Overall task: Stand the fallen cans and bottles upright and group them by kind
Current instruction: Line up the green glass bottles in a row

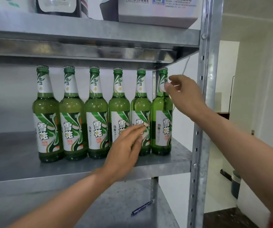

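Note:
Several green glass beer bottles with white and green labels stand upright in one row on the metal shelf [17,162]. The leftmost bottle [47,112] is near the shelf's middle and the rightmost bottle [161,129] stands by the shelf post. My left hand [126,150] reaches in from below, its straight fingers touching the label of the second bottle from the right [140,106]. My right hand [185,92] is beside the rightmost bottle's neck, with fingertips touching the neck label and not wrapped round it. No cans are in view.
The shelf above [83,35] sits just over the bottle caps and carries a white carton [157,14] and packages. A steel upright post [201,112] stands right of the bottles. A blue pen [143,207] lies on the lower shelf. A dark bin [235,183] stands on the floor at right.

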